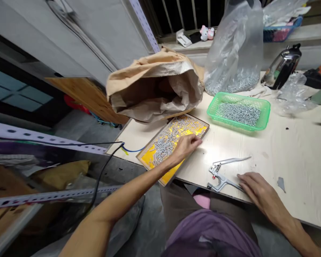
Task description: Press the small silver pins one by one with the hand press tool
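Tabletop [291,142] edge: tray [169,175] overhangs | left fingers [194,139] narrow above it, contents unclear | right fingers [249,185] loosely extended by pliers [223,180]

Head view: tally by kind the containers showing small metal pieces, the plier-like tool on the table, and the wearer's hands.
Yellow-floored tray: 1
Green basket: 1
Clear plastic bag: 1
Plier-like tool: 1
Left hand and right hand: 2
Total: 6

No legible txt, brands, nos. or signs in view.
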Tool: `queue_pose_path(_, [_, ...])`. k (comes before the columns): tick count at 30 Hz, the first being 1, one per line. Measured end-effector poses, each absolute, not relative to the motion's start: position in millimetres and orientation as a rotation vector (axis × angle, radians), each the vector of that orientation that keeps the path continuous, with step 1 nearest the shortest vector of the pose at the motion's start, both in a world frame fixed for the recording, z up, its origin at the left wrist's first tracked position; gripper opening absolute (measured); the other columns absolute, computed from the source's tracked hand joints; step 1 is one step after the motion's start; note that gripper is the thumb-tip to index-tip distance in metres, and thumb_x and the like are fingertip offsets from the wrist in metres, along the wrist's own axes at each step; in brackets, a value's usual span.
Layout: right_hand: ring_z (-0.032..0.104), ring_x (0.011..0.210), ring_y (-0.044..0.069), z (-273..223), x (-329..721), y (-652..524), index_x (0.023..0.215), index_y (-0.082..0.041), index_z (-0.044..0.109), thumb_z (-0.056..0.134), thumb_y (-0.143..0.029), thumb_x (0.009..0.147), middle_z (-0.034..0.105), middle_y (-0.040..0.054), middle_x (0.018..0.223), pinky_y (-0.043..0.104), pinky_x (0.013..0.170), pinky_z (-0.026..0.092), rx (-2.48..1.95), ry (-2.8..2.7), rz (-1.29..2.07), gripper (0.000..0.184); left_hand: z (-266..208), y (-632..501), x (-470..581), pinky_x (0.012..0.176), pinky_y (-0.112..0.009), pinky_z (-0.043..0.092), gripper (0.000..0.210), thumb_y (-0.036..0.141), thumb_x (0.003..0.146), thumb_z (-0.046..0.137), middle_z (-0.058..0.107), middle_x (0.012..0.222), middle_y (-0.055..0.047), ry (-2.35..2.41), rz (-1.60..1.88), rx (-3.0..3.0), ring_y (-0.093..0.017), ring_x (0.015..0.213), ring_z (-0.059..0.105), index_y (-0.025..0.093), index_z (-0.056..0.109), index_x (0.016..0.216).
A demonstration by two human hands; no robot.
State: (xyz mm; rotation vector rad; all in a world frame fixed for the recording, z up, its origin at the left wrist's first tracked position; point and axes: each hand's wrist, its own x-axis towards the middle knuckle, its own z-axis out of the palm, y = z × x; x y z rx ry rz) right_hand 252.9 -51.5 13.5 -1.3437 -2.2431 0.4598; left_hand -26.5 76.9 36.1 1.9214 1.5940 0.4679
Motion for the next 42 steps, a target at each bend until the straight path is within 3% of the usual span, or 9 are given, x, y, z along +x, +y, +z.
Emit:
queue_pose_path(7, [0.058,0.079,0.020,1,239,-63,0.109,-0.017,0.060,0.042,-0.022,0.093,0.061,0.0077,0.087,0.035,0.072,0.050,-1.386,-2.415,0.442,0.025,17,-7,14,0.042,-0.018,0.034,0.026,0.036,0.074,0.057,0.055,0.052,0.003,1.435,0.283,1.276,-0.007,0.043,0.043,0.012,0.067,0.075])
queue_pose_path(23, [0.054,0.076,0.020,-9,235,-72,0.108,-0.016,0.061,0.038,-0.019,0.095,0.060,0.0071,0.083,0.034,0.068,0.042,-1.444,-2.449,0.276,0.027,12,-20,12,0.042,-0.017,0.032,0.025,0.036,0.073,0.058,0.053,0.050,0.003,1.532,0.176,1.434,-0.008,0.045,0.045,0.013,0.065,0.066])
queue_pose_path(35, [0.053,0.074,0.020,-8,234,-74,0.107,-0.016,0.062,0.037,-0.011,0.092,0.060,0.0081,0.082,0.034,0.067,0.042,-1.461,-2.496,0.250,0.030,13,-12,18,0.044,-0.017,0.030,0.012,0.018,0.067,0.053,0.047,0.046,0.006,1.552,-0.025,1.410,-0.006,0.041,0.040,0.013,0.061,0.061])
queue_pose_path(37, [0.054,0.078,0.021,-8,236,-72,0.109,-0.017,0.061,0.038,-0.018,0.093,0.061,0.0089,0.087,0.034,0.069,0.043,-1.468,-2.507,0.275,0.027,15,-12,20,0.045,-0.017,0.031,0.012,0.018,0.067,0.052,0.047,0.046,0.006,1.556,-0.042,1.428,-0.006,0.041,0.040,0.012,0.061,0.060])
queue_pose_path(39, [0.055,0.092,0.025,-7,240,-66,0.118,-0.017,0.056,0.045,-0.029,0.092,0.061,0.0126,0.105,0.037,0.074,0.045,-1.473,-2.507,0.272,0.031,16,-12,20,0.046,-0.017,0.032,0.013,0.019,0.067,0.052,0.049,0.047,0.006,1.561,-0.060,1.423,-0.006,0.042,0.042,0.012,0.062,0.062])
queue_pose_path(42, [0.040,0.124,0.035,-6,249,-50,0.135,-0.012,0.039,0.057,-0.049,0.083,0.043,0.0211,0.137,0.047,0.093,0.041,-1.486,-2.528,0.192,0.067,18,-13,20,0.048,-0.018,0.036,0.013,0.020,0.068,0.052,0.051,0.049,0.006,1.588,-0.058,1.433,-0.008,0.043,0.046,0.013,0.062,0.064])
